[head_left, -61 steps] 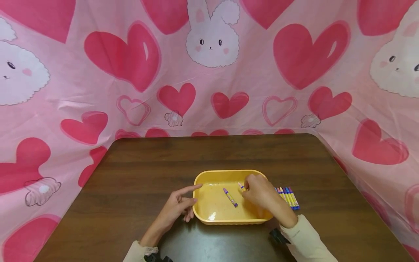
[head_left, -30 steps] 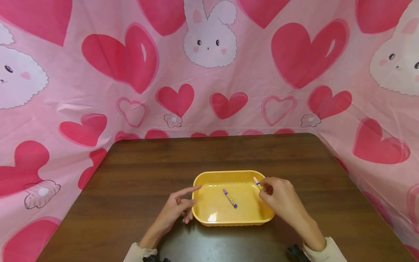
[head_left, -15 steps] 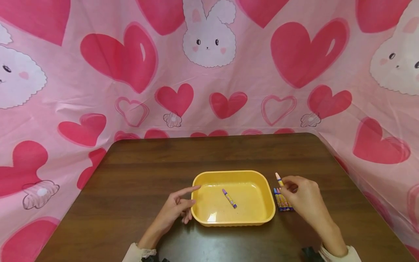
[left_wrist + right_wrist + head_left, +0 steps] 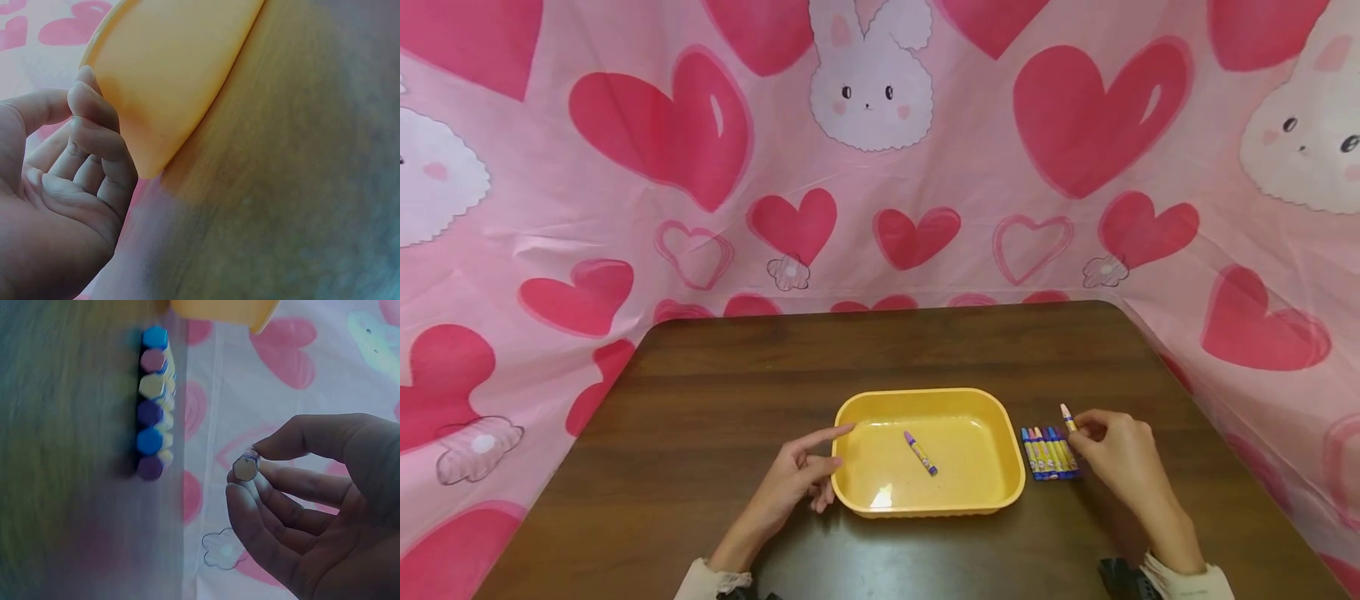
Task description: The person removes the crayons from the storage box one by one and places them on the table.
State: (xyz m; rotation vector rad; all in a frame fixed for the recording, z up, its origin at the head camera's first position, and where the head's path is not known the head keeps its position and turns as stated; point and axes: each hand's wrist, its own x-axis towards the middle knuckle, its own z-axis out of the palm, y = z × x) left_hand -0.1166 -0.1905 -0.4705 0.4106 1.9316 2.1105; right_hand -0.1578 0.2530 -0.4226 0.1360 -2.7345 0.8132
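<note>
My right hand [image 4: 1123, 454] pinches a crayon [image 4: 1067, 417] with a pale tip between thumb and fingertips, upright just right of a row of crayons [image 4: 1048, 454]. Seen from the right wrist, the held crayon [image 4: 245, 467] shows its pale flat end, apart from the row. A shallow yellow tray [image 4: 1015, 492] stands left of the row. One purple-tipped crayon [image 4: 921, 453] lies slantwise on its floor. At the tray's left end my left hand [image 4: 797, 471] holds the rim, index fingertip over the edge. In the left wrist view its curled fingers [image 4: 103, 144] lie against the outer wall.
Everything stands on a dark brown wooden table [image 4: 737, 375]. Behind it and along both sides hangs a pink cloth [image 4: 970, 150] with hearts and rabbits. The row's crayons lie side by side, close to the tray's right wall.
My right hand has lifted the pale crayon out of the tray and carried it right, past the row, which now shows fully. My left hand has stayed at the tray's left rim.
</note>
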